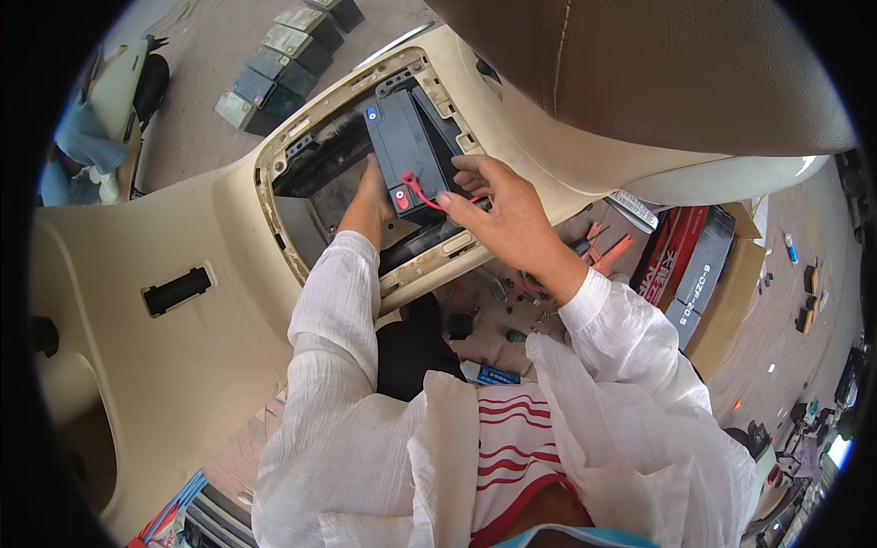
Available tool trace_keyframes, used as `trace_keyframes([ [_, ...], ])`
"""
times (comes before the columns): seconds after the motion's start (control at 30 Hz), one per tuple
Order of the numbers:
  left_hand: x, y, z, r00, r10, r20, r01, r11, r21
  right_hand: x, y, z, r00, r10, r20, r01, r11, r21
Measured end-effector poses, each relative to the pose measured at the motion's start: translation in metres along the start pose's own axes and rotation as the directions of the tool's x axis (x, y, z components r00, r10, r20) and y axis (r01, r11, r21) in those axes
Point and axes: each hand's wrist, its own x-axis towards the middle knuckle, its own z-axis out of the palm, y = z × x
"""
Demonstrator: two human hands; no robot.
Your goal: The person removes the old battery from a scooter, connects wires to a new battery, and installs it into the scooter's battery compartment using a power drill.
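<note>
A dark grey rechargeable battery (405,140) sits tilted inside the open compartment (296,266) of a beige scooter body. It has a blue-ringed terminal at its far end and a red one at its near end. A red lead (412,181) with a lug is at the near end. My left hand (372,195) grips the battery's left side, its fingers partly hidden. Over the right edge, my right hand (507,209) has thumb and fingers apart, the thumb against or just above the red lead. Another dark battery (438,123) stands close alongside on the right.
Several used batteries (277,72) stand in rows on the ground at upper left. A brown seat (658,75) overhangs the right side. Orange-handled pliers (612,255) and an open cardboard battery box (727,312) lie at right. Another person's legs (92,147) show at far left.
</note>
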Motion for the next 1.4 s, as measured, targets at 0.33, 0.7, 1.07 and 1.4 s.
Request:
trace_keyframes([
  [0.33, 0.0, 0.007, 0.033, 0.965, 0.165, 0.201, -0.13, 0.975, -0.178, 0.072, -0.003, 0.074, 0.915, 0.389, 0.106, -0.286, 0.813, -0.507],
  [0.7, 0.008, 0.0, 0.032, 0.905, 0.228, 0.359, -0.115, 0.944, -0.31, 0.073, -0.005, 0.074, 0.931, 0.358, 0.078, -0.262, 0.799, -0.541],
  [1.07, 0.012, 0.003, 0.034, 0.927, 0.202, 0.316, -0.101, 0.946, -0.309, 0.071, 0.002, 0.077, 0.955, 0.289, 0.068, -0.206, 0.812, -0.546],
  [1.4, 0.017, 0.005, 0.028, 0.953, 0.126, 0.277, -0.044, 0.958, -0.284, 0.072, 0.006, 0.078, 0.957, 0.281, 0.074, -0.196, 0.812, -0.55],
])
